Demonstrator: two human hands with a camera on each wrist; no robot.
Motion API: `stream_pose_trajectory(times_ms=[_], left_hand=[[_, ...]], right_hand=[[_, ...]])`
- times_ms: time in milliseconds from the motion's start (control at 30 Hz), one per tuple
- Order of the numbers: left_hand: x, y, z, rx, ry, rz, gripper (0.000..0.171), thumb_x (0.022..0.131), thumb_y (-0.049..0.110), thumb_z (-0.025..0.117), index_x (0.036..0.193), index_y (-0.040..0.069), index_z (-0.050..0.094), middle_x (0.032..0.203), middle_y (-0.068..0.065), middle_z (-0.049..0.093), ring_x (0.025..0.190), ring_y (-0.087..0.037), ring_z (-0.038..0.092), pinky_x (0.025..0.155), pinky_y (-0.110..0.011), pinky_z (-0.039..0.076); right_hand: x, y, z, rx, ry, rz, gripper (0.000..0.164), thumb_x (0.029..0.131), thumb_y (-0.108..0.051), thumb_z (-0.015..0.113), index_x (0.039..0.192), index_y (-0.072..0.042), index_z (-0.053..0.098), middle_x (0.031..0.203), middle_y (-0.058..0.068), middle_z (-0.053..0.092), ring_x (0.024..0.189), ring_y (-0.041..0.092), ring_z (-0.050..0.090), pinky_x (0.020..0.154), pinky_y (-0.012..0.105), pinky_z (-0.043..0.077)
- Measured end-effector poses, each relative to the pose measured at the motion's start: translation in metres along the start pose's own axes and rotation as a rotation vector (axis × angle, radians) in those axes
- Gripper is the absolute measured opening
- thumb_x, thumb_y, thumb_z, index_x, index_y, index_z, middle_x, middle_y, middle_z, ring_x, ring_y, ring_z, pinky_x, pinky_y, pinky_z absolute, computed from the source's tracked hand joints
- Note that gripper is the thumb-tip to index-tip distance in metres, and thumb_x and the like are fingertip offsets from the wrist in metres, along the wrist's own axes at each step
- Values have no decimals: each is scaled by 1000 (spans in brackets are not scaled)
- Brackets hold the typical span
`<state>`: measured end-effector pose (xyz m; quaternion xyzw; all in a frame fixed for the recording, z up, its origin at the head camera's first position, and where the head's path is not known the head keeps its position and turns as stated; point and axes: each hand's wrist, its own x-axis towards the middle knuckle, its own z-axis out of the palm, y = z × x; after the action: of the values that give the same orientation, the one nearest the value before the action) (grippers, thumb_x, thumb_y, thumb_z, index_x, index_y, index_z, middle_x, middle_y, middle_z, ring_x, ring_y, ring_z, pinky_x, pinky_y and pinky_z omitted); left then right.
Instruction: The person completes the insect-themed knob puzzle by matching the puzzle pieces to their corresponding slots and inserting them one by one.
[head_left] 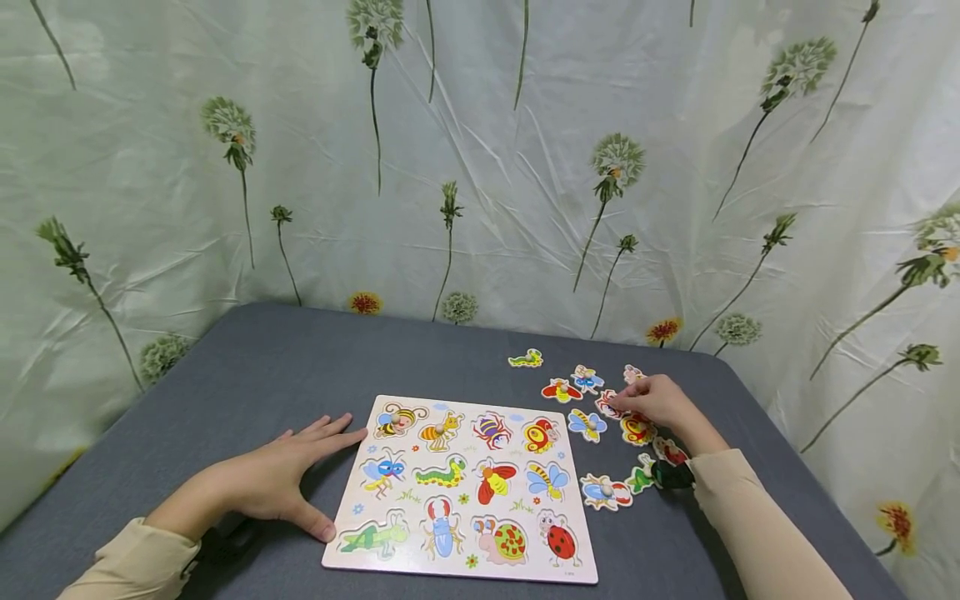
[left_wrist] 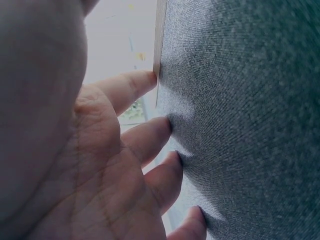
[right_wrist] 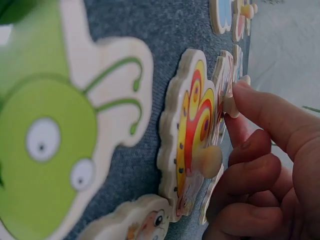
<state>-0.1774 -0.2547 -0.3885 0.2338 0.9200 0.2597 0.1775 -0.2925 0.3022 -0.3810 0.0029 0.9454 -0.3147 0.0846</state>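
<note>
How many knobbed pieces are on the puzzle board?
2, both in the puzzle board's top row: the striped bee at far left, the orange insect just right of it. None appear hidden; every slot shows.

The left hand (head_left: pixel 273 473) lies spread while the right hand (head_left: pixel 662 403) pinches.

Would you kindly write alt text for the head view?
A person's right hand pinches a white-edged, red-patterned puzzle piece among colourful bug pieces. Their spread left hand touches the left edge of a pale pink, rectangular puzzle board on a dark grey table.
</note>
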Motion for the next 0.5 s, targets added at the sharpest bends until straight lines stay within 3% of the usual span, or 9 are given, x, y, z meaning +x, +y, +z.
stream_pose_trajectory(times_ms=[267, 500], left_hand=[[0, 0, 0, -1, 0, -8, 125, 67, 50, 99, 170, 23, 34, 179, -25, 18, 161, -60, 12, 117, -88, 11], [0, 0, 0, -6, -5, -4, 125, 68, 51, 99, 170, 23, 34, 179, -25, 18, 161, -60, 12, 117, -89, 11]], right_hand=[[5, -3, -2, -58, -9, -3, 24, 98, -27, 79, 95, -3, 82, 87, 6, 76, 69, 15, 56, 61, 29, 45], [3, -7, -5, -82, 3, -21, 25, 101, -24, 76, 94, 0, 83, 94, 13, 80, 74, 16, 63, 64, 30, 49]])
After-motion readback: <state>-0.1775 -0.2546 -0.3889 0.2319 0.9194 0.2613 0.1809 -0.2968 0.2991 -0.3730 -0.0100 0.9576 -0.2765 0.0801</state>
